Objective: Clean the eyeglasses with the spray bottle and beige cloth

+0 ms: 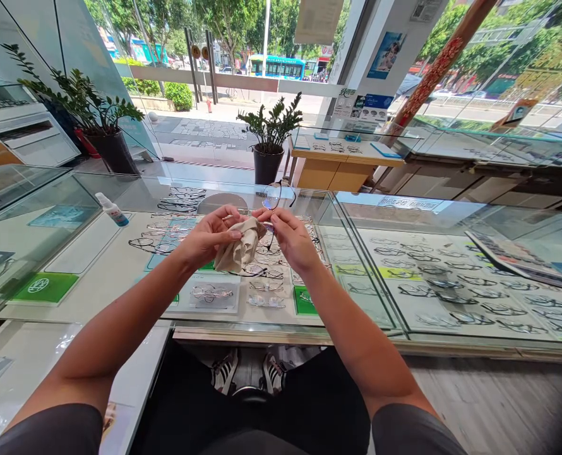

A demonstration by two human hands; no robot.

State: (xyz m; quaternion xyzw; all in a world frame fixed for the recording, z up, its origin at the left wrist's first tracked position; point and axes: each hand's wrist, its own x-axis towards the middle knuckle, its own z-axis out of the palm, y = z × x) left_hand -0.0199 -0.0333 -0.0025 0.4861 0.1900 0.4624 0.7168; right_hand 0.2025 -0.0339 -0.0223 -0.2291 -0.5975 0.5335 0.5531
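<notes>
Left hand point(209, 237) clamps a beige cloth point(244, 249), and right hand point(293, 241), at its three o'clock, pinches the eyeglasses point(272, 196)! Spray bottle point(113, 210) sits at nine o'clock.

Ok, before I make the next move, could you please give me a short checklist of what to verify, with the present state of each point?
1. Eyeglasses held securely: ok, the right hand grips them by the fingers, raised above the glass display case.
2. Cleaning cloth in hand: ok, bunched in the left hand.
3. Spray bottle out of the hands' way: ok, it is off to the left, apart from both.
4. Lenses free of smudges: cannot tell, too small to judge.
5. Cloth clear of the displayed eyeglass frames: cannot tell, it covers some from this view.
</notes>
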